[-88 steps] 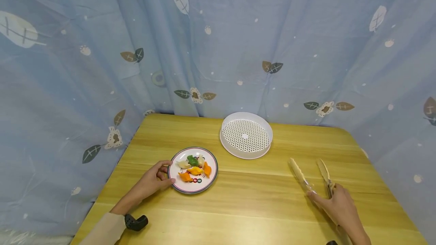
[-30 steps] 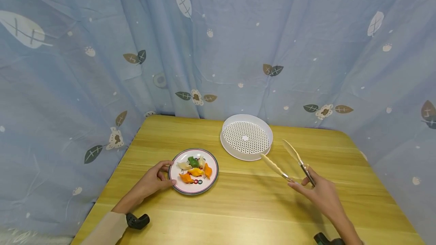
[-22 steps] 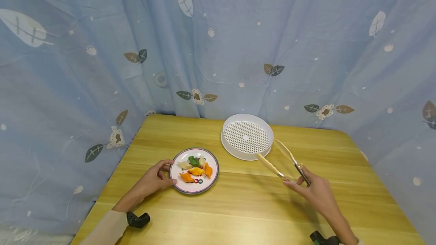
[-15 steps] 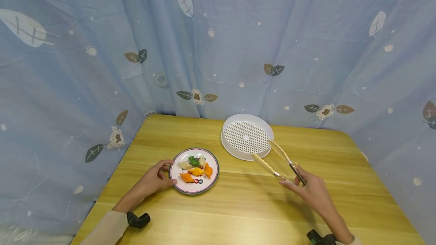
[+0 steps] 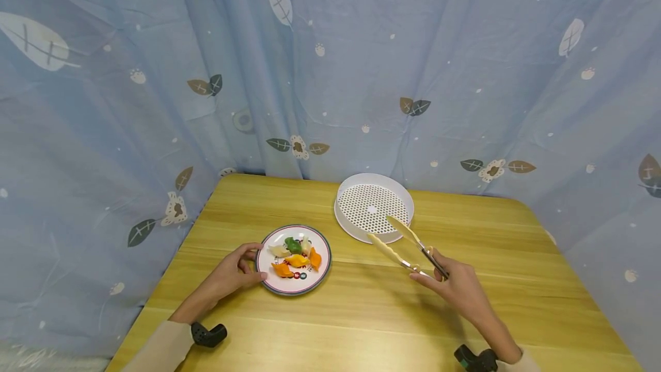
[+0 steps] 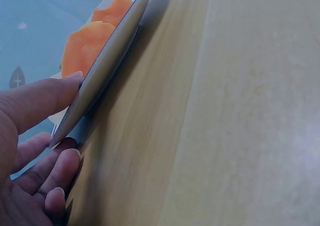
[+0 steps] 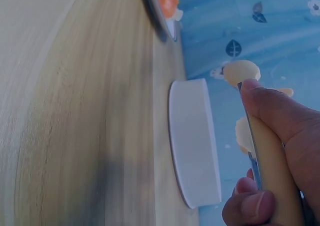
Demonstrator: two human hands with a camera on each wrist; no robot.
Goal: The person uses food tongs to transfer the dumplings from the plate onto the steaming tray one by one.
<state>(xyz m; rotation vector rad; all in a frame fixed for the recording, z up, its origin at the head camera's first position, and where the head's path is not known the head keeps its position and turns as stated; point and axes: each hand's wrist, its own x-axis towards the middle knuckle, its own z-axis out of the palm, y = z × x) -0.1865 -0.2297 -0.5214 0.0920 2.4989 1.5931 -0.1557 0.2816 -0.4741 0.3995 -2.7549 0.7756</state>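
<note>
My left hand (image 5: pixel 234 268) pinches the left rim of a round white plate (image 5: pixel 295 286) with a dark edge. In the left wrist view the thumb lies on the rim (image 6: pixel 110 56) and the other fingers (image 6: pixel 65 171) curl below it. Several dumpling-shaped pieces lie on the plate: orange (image 5: pixel 282 270), yellow (image 5: pixel 296 260), green (image 5: pixel 292 245) and pale (image 5: pixel 279 251). My right hand (image 5: pixel 459 289) grips metal tongs (image 5: pixel 384 247) with cream-coloured tips. The tongs are spread apart, pointing left over the table, with nothing between the tips.
A white round steamer tray (image 5: pixel 356 205) with a perforated floor stands at the back middle. From the head view, the tong tips overlap its front edge. The wooden table (image 5: pixel 351 326) meets a blue patterned curtain (image 5: pixel 351 62) behind. Black devices (image 5: pixel 209 336) sit on both wrists.
My right hand has lifted the tongs from the table's right side and carried them left towards the plate, past the front of the steamer tray. The left hand and plate stay put.
</note>
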